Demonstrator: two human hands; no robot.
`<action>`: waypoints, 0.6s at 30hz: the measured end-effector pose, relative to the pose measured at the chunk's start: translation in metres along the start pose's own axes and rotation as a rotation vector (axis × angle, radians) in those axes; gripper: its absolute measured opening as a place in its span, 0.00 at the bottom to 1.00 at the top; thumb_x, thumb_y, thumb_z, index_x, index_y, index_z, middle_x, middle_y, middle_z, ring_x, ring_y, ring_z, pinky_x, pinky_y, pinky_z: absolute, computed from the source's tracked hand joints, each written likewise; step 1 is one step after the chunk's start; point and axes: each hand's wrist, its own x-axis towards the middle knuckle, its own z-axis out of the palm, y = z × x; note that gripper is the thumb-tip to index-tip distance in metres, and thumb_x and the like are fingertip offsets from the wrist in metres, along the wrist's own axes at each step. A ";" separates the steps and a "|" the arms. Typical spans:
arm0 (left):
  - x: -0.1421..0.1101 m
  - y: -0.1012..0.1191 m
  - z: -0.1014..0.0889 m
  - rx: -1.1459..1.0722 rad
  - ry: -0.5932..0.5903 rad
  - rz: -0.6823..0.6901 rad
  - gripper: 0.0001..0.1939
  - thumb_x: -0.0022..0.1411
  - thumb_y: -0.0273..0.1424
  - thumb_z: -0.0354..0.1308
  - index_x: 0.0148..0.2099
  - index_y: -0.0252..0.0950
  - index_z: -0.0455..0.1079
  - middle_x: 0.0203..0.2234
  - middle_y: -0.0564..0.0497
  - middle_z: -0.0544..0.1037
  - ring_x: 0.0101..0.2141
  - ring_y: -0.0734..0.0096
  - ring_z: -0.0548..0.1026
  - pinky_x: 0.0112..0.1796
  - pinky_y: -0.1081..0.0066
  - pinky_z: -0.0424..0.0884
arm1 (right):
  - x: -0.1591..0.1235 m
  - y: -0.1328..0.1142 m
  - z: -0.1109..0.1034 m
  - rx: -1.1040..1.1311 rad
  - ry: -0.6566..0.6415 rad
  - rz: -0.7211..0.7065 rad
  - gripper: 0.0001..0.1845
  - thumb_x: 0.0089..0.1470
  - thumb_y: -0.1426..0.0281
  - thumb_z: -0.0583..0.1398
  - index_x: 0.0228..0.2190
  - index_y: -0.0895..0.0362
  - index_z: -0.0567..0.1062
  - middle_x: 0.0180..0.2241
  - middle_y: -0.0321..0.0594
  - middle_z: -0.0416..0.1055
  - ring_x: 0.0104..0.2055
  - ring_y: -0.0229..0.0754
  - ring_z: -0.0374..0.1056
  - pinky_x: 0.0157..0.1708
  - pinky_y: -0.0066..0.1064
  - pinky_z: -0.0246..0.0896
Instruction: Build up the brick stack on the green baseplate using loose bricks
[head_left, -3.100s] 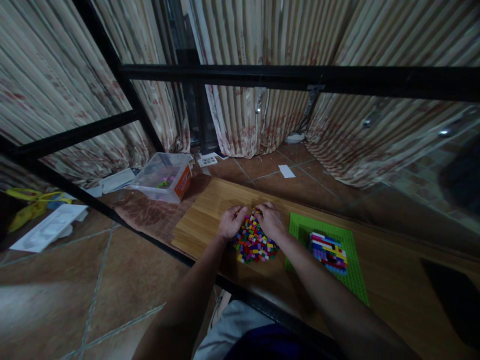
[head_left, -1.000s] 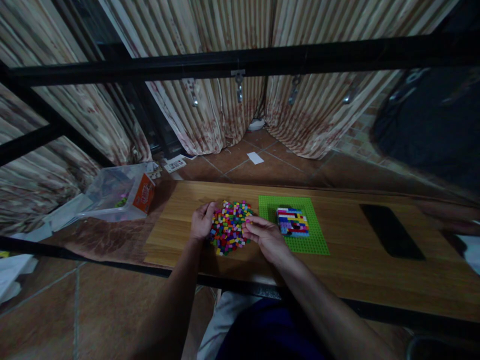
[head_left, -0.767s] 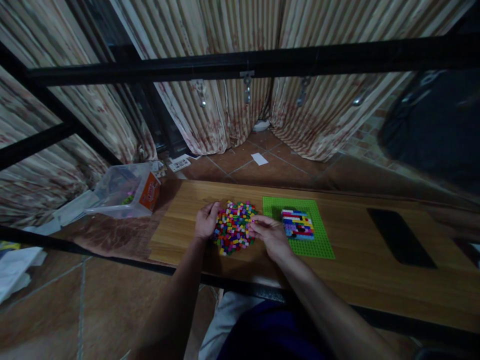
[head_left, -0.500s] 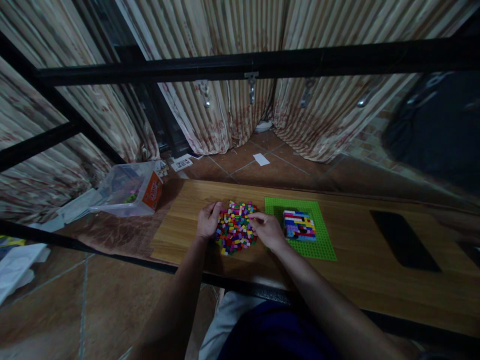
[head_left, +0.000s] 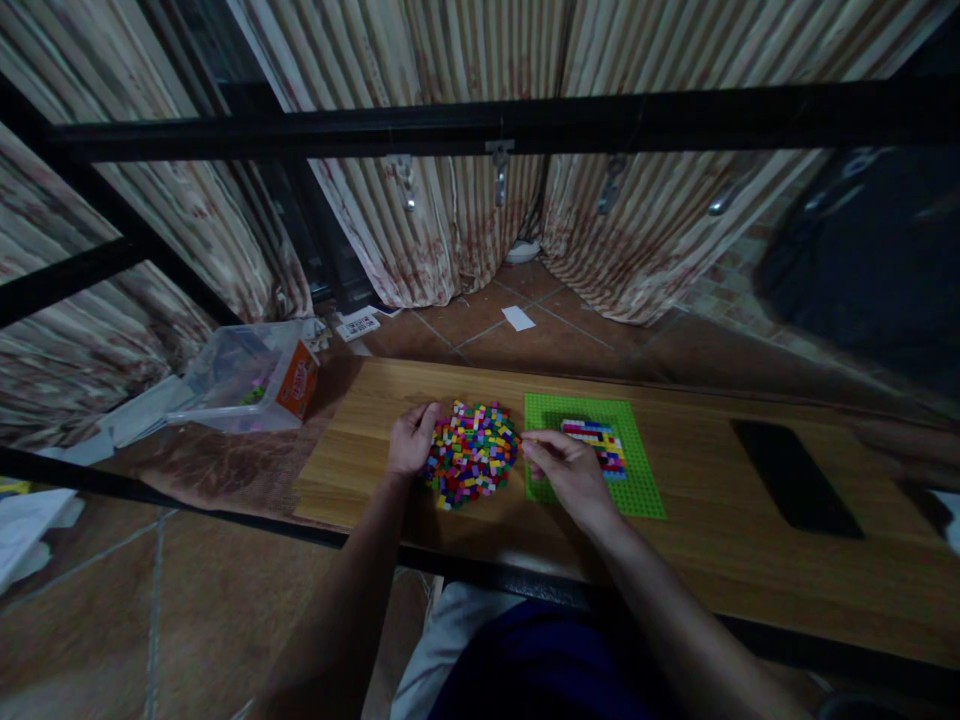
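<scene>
A pile of small multicoloured toy bricks [head_left: 472, 460] lies on the wooden board. At its left edge rests my left hand [head_left: 411, 440], loosely open, its fingers against the bricks and holding nothing visible. My right hand [head_left: 568, 467] is over the left side of a green studded baseplate [head_left: 643, 470], thumb and fingers pinched together at the pile's right edge. Whatever is between those fingertips is too small to make out. A block built of coloured bricks [head_left: 611, 452] stands on the baseplate, its left and lower part hidden by my right hand.
A clear plastic box [head_left: 232, 385] with an orange label stands left of the board. On the right of the board [head_left: 705, 560] lies a flat black object [head_left: 795, 478]. A black metal bar with hooks [head_left: 450, 130] crosses in front of the curtains [head_left: 420, 230].
My right hand has moved right, from the pile to the baseplate's left side, still pinched, and now covers part of the brick block. My left hand stays beside the pile.
</scene>
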 end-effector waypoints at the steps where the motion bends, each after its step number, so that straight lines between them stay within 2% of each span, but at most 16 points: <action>1: 0.001 -0.001 0.000 0.007 -0.004 0.004 0.23 0.64 0.48 0.49 0.38 0.36 0.77 0.31 0.50 0.80 0.35 0.66 0.77 0.40 0.70 0.70 | -0.004 -0.002 -0.007 -0.002 0.015 -0.002 0.18 0.44 0.55 0.65 0.33 0.54 0.80 0.23 0.35 0.74 0.23 0.38 0.66 0.24 0.31 0.64; 6: 0.003 -0.003 -0.001 0.035 -0.006 0.014 0.21 0.63 0.47 0.50 0.39 0.37 0.77 0.32 0.50 0.81 0.35 0.65 0.77 0.40 0.70 0.70 | -0.018 0.000 -0.046 -0.067 0.081 -0.007 0.21 0.47 0.55 0.64 0.41 0.53 0.80 0.30 0.38 0.76 0.28 0.39 0.69 0.30 0.34 0.68; 10: 0.003 -0.003 -0.001 0.047 0.002 0.032 0.20 0.63 0.46 0.50 0.37 0.38 0.77 0.31 0.50 0.81 0.36 0.65 0.77 0.40 0.70 0.70 | -0.021 0.007 -0.075 -0.179 0.083 -0.040 0.21 0.50 0.57 0.62 0.45 0.52 0.78 0.37 0.40 0.77 0.34 0.43 0.72 0.34 0.36 0.69; 13: 0.002 -0.002 -0.001 0.055 0.001 0.025 0.21 0.63 0.46 0.50 0.34 0.38 0.77 0.30 0.50 0.81 0.34 0.65 0.77 0.39 0.71 0.70 | -0.020 0.012 -0.091 -0.331 0.120 -0.127 0.20 0.53 0.59 0.59 0.45 0.53 0.78 0.41 0.43 0.77 0.40 0.46 0.72 0.40 0.39 0.68; 18: 0.003 -0.001 -0.001 0.059 0.001 0.013 0.20 0.62 0.46 0.51 0.35 0.38 0.77 0.31 0.51 0.81 0.35 0.66 0.77 0.40 0.71 0.69 | -0.016 0.015 -0.107 -0.717 0.154 -0.328 0.19 0.58 0.58 0.55 0.46 0.52 0.77 0.42 0.45 0.74 0.44 0.48 0.70 0.47 0.43 0.65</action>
